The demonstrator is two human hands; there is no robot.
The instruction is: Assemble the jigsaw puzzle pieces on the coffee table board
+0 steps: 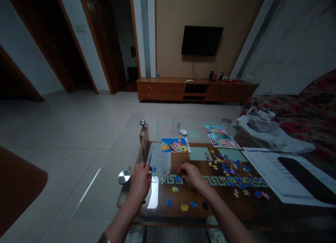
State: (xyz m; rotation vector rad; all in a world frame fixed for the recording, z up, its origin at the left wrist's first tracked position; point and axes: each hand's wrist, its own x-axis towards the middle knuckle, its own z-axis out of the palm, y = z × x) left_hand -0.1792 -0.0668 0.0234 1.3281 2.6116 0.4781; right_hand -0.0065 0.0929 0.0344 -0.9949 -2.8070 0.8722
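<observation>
My left hand (141, 175) hovers at or rests on the left end of the glass table, fingers curled. A small blue jigsaw puzzle piece (154, 169) lies right by its fingertips. My right hand (191, 175) is bent with its fingers drawn together, pointing left. Just below those fingertips is a blue puzzle piece (178, 179); whether they touch it I cannot make out. Between the hands sits a yellow and blue piece (168, 172). Nearer to me lie a yellow piece (184, 207) and a blue piece (169, 202). Beyond the hands is a cartoon picture card (175, 145).
To the right spreads a heap of loose puzzle pieces (232, 167). Papers (273, 173) carry a dark flat object (306, 178). At the back stand a glass jar (176, 126), a white lid (183, 132), a second picture sheet (223, 139) and a plastic bag (273, 132).
</observation>
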